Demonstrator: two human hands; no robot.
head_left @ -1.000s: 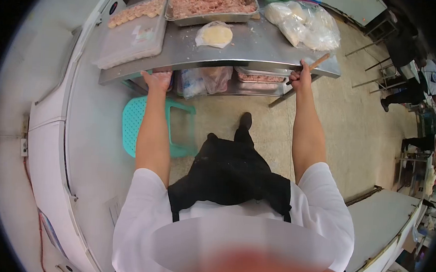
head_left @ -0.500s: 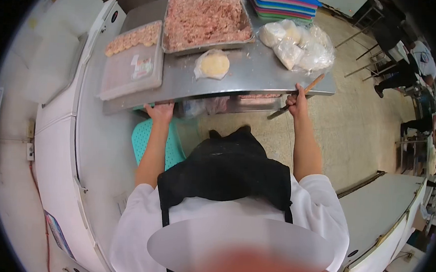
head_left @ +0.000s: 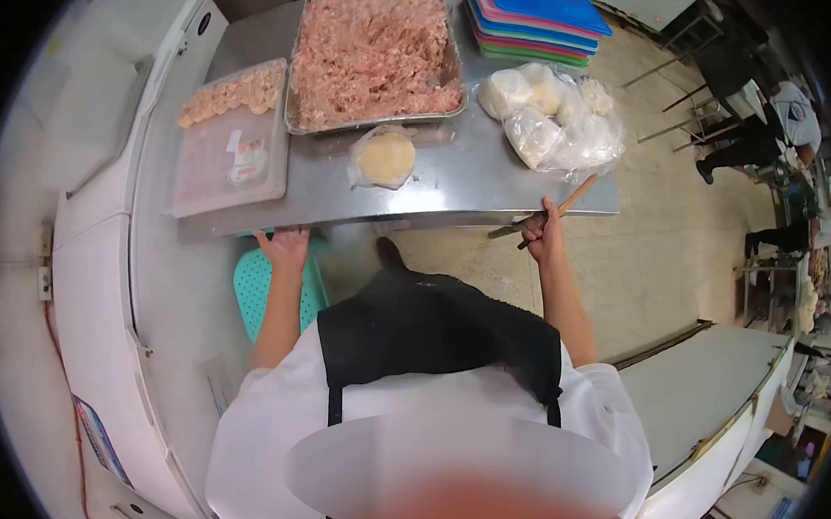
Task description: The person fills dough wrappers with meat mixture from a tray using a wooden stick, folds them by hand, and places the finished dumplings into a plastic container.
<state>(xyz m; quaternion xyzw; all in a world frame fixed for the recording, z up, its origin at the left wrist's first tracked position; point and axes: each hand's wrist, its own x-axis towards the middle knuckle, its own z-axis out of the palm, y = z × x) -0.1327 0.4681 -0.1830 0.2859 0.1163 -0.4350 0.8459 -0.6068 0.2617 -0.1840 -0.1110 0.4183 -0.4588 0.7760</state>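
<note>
My left hand (head_left: pixel 287 243) is at the front edge of a steel table (head_left: pixel 343 211), its thumb stretched to the side and its fingertips curled at the edge. My right hand (head_left: pixel 542 234) is closed around a wooden stick (head_left: pixel 579 192) with a darker lower end, beside the table's front right corner. Nearest on the tabletop lies a pale, round, flat stack in clear plastic (head_left: pixel 387 158). Behind it sits a metal tray (head_left: pixel 375 127) heaped with ground meat (head_left: pixel 375 51). Clear plastic bags of pale dough-like lumps (head_left: pixel 556 126) rest near my right hand.
A plastic container (head_left: pixel 237 170) with portioned meat along its far end stands at the table's left. Coloured boards (head_left: pixel 541 17) are stacked at the back right. A teal perforated basket (head_left: pixel 256 284) is below my left arm. White freezers flank me; another person (head_left: pixel 787 124) is at far right.
My view has shifted so the tabletop shows more fully, and the meat on the lower shelf is now hidden. Both hands appear slightly lower and further left, keeping their places at the table.
</note>
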